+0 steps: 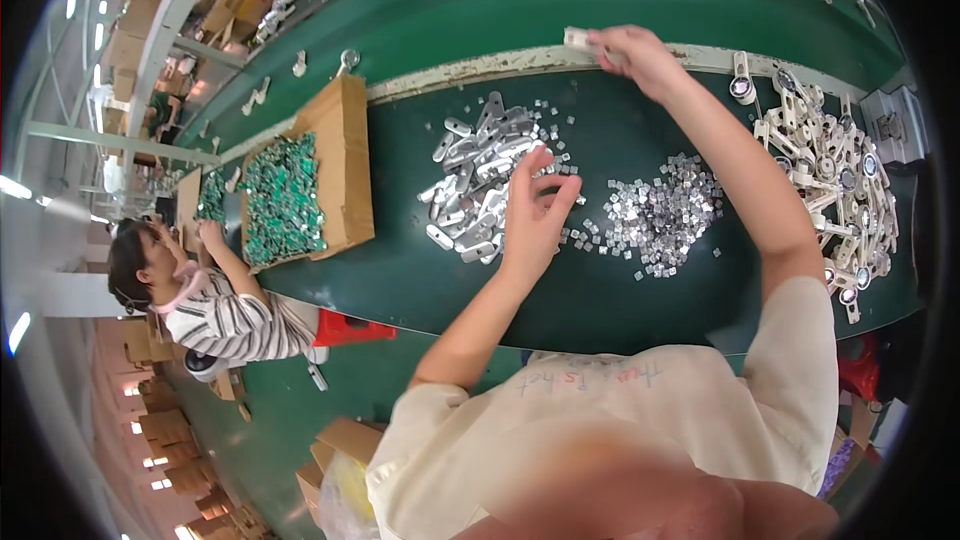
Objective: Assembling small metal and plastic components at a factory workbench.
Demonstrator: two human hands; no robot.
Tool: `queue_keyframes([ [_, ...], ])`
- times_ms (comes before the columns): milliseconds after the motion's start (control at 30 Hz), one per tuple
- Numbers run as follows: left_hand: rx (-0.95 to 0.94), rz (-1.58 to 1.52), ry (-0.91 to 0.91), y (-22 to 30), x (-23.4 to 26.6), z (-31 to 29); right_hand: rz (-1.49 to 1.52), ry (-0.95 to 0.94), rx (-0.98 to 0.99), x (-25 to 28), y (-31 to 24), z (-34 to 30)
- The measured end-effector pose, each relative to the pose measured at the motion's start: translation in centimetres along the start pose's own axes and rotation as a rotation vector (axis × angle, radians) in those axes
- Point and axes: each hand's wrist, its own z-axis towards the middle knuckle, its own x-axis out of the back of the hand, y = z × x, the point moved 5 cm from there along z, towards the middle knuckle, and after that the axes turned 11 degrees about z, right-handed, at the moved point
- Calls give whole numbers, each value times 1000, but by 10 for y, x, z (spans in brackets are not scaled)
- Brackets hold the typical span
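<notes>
My right hand (632, 58) is stretched out over the pale rail at the table's far side. Its fingers are closed on a small white plastic part (578, 37), whose far end sticks out to the left; the rest is hidden by the fingers. My left hand (537, 208) hovers at the right edge of a heap of silver oblong metal pieces (462, 155). Thumb and fingers there are apart and curved, with nothing visible between them. Just right of that hand lies a pile of small clear square pieces (665, 215).
At the right is a heap of white handled parts with round lenses (825, 175). A cardboard box (350, 165) of green circuit boards (285, 200) stands at the left. Beyond the rail (480, 73) runs a green belt (480, 10) with scattered parts. Another person sits at far left.
</notes>
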Motion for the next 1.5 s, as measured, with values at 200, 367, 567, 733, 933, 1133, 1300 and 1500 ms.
queue_keyframes([
  [200, -93, 613, -27, 14, 18, -35, 81, 97, -107, 34, 23, 39],
  [367, -142, 920, -50, -8, 29, -60, -304, -246, -175, -9, -3, -90],
  [567, -175, 823, -84, -25, 7, -51, -1278, -3, 215, 42, -18, -144],
  [733, -132, 825, -53, -20, 7, -37, -1213, -54, 227, 43, 2, -165],
  [933, 15, 695, -38, -29, 17, -37, -1204, 0, 302, 44, 6, -178],
  [1133, -73, 642, 91, -25, 41, -24, -1103, 33, 241, 36, 5, -184],
  [1300, -475, 1068, -56, -9, 36, -10, -734, 79, 198, 42, 7, -186],
  [1500, -391, 1148, -183, -11, 24, 2, -572, 74, 118, 53, 11, -189],
])
